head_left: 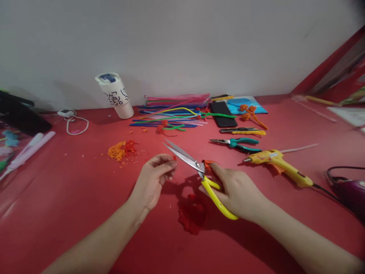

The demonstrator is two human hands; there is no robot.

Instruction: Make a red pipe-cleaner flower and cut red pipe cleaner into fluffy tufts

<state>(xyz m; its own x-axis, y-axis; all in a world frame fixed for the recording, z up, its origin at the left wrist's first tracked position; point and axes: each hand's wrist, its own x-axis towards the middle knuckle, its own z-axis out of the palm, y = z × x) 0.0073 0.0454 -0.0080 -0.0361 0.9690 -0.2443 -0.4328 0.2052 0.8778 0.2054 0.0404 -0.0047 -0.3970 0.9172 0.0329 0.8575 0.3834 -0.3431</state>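
My right hand [236, 190] grips the yellow handles of a pair of scissors [196, 167]; the steel blades point up and left. My left hand [155, 179] is pinched, fingers together, on a small red piece [174, 157] held right by the blades. Below the hands, a heap of red fuzzy clippings [192, 215] lies on the red table [85, 213]. Further left sits a pile of orange and red clippings [121, 149].
Along the wall lie a bundle of coloured pipe cleaners [173, 110], a white cup [115, 95], a black phone [223, 113] and orange pipe-cleaner flowers [251, 114]. Right of the scissors are teal pliers [238, 142], a utility knife [242, 131] and a yellow glue gun [281, 163].
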